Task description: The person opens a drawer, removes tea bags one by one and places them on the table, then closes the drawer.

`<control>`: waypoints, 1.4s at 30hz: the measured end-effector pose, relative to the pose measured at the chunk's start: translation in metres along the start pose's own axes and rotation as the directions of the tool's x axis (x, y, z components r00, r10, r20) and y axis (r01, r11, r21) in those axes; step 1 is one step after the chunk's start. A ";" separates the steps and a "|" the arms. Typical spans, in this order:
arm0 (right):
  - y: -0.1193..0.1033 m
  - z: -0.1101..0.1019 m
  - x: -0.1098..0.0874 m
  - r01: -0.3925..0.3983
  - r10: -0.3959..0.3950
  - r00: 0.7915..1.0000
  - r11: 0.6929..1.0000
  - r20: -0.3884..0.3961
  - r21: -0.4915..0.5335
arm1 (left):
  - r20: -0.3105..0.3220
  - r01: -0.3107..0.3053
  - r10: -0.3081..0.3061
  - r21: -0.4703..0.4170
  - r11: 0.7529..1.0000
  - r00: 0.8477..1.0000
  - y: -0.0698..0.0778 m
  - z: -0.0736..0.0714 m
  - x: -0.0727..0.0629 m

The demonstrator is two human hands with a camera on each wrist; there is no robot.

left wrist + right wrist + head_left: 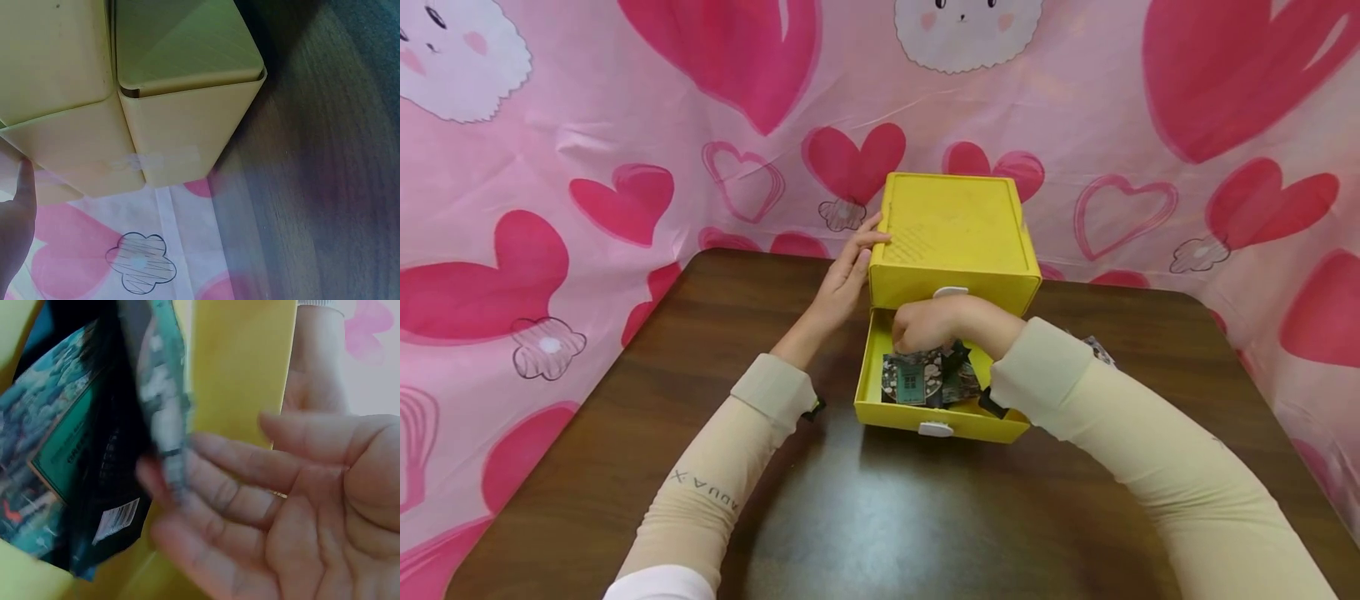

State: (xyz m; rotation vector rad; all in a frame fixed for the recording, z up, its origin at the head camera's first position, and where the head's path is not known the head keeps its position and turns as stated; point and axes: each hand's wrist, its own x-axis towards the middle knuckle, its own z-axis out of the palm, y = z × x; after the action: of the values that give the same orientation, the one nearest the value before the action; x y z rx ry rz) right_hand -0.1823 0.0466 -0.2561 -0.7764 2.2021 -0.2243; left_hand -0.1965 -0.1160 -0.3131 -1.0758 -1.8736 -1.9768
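Observation:
A yellow two-tier drawer box (955, 221) stands at the back of the table, its lower drawer (880, 412) pulled out toward me. My left hand (842, 287) rests on the box's left side with the fingers extended; in the left wrist view only part of that hand (19, 219) shows. Inside the drawer is my right hand (932, 323), above dark printed packets (910, 379). In the right wrist view its fingers (219, 494) touch the edge of a blurred upright packet (164, 394), the thumb apart. Another packet with a barcode (62, 437) lies alongside.
The brown wooden table (880, 517) extends around the box. A small printed item (1099, 350) lies to the right, partly hidden by my right sleeve. White handles mark the upper drawer and the lower one (936, 429). Pink heart-patterned cloth (625, 100) hangs behind.

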 end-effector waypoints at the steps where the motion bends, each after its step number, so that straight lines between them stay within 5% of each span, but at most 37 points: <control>1: 0.000 0.000 0.000 -0.025 0.025 1.000 0.999 0.005 0.029 | 0.001 0.000 0.000 -0.002 1.000 1.000 0.000 0.000 0.000; 5: 0.003 0.001 -0.001 -0.067 0.065 0.998 0.988 0.021 0.137 | 0.000 0.011 -0.011 -0.003 1.000 1.000 -0.002 0.000 -0.001; 20: 0.006 0.001 -0.003 0.079 -0.097 0.993 0.969 0.068 0.234 | -0.006 -0.001 0.001 0.024 1.000 1.000 0.000 0.000 -0.002; 32: 0.011 0.000 -0.030 0.177 -0.163 0.983 0.960 -0.081 0.215 | -0.008 0.013 -0.013 0.017 1.000 1.000 0.002 -0.001 -0.002; 42: 0.027 -0.001 -0.053 0.324 -0.289 0.941 0.920 -0.176 0.219 | -0.005 0.013 -0.013 0.006 1.000 1.000 0.002 0.001 0.001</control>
State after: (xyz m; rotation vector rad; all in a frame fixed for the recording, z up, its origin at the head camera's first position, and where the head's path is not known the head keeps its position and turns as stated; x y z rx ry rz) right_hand -0.1682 0.0992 -0.2334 -0.9882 2.1181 -0.7154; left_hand -0.1953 -0.1154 -0.3109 -1.0585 -1.8878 -1.9783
